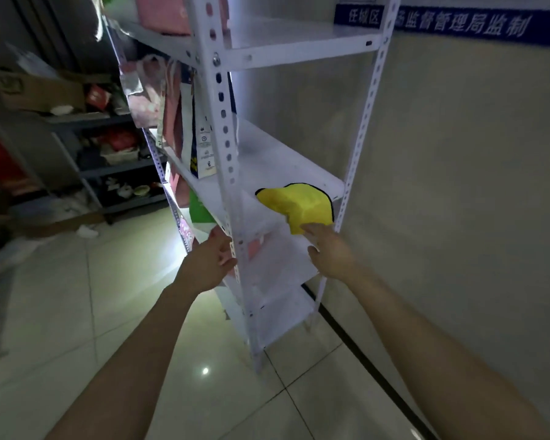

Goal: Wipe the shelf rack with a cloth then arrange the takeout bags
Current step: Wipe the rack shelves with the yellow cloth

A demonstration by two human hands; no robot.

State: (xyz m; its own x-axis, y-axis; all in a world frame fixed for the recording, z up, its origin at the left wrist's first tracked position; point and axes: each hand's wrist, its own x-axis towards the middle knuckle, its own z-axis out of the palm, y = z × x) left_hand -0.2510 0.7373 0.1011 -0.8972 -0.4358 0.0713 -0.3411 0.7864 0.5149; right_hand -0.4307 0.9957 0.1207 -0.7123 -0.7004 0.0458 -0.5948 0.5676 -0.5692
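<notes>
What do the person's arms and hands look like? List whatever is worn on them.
Both forearms are bare, with no sleeve in view down to the frame's lower edge. The left hand and the right hand are ungloved. No watch, bracelet or ring shows, though the dim picture could hide a thin band.

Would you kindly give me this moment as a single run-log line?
step: wipe | yellow cloth: on middle shelf | right hand: fingertips on cloth | left hand: at front post, grip unclear
</notes>
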